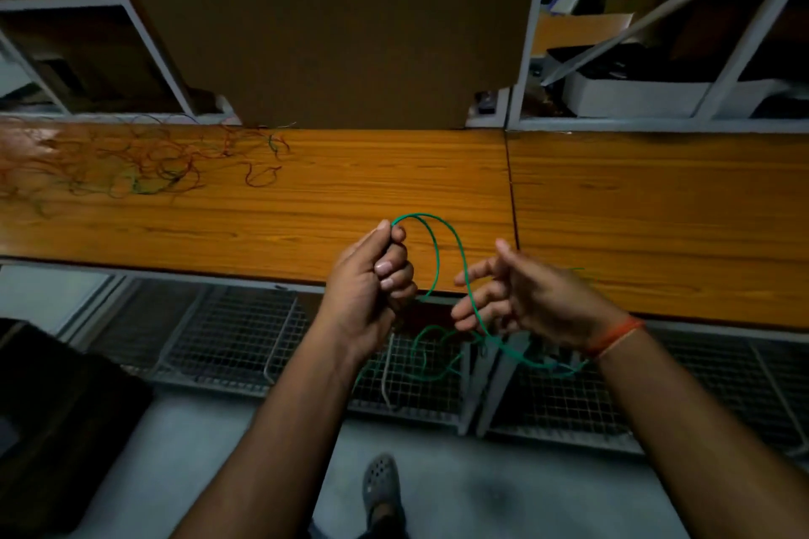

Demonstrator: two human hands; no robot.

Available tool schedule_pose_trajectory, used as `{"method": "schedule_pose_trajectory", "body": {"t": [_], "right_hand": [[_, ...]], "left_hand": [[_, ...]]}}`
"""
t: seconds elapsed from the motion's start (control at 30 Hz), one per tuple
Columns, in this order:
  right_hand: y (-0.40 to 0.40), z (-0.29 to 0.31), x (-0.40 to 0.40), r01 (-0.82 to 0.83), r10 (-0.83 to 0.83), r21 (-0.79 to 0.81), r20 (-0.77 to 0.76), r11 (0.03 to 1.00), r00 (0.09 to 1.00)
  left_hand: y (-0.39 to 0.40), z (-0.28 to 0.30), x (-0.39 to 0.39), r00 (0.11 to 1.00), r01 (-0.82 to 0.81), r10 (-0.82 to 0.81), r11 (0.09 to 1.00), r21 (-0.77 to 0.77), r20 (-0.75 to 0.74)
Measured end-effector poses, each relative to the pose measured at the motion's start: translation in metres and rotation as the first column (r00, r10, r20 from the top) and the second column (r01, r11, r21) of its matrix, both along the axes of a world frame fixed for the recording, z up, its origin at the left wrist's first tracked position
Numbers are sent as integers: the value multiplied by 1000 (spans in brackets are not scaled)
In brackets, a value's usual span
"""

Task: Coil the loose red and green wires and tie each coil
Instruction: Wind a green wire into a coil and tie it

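1. The left hand (372,280) grips the green wire (462,271) in a fist at the table's (306,197) front edge.
2. The right hand (525,298) hangs loose-fingered beside the loop.
3. Tangled red and green wires (114,164) lie at the table's back left corner.

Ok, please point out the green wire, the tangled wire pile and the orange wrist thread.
green wire (437,258): head view, on the loop's left strand.
tangled wire pile (131,166): head view, on the pile's middle.
orange wrist thread (615,335): head view, on the band's middle.
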State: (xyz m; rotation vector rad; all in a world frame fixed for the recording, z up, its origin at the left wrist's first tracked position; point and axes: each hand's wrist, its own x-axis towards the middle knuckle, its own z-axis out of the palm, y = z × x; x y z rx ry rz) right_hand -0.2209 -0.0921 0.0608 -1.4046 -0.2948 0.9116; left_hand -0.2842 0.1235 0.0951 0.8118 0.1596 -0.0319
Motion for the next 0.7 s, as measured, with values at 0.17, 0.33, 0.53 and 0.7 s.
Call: {"method": "schedule_pose_trajectory", "body": {"t": [0.17, 0.33, 0.53, 0.7], "right_hand": [[-9, 12, -27, 37, -16, -69, 278, 997, 960], [10, 15, -39, 218, -218, 52, 437, 975, 872], [39, 15, -29, 287, -319, 139, 401, 948, 859], [59, 16, -1, 220, -207, 46, 562, 974, 801]], "left_hand": [[-17, 1, -19, 996, 85, -86, 995, -48, -33], [-22, 0, -19, 975, 211, -216, 973, -89, -50], [-3, 0, -5, 968, 247, -245, 969, 26, -62], [31, 0, 12, 957, 290, -282, 931, 224, -68]]}}
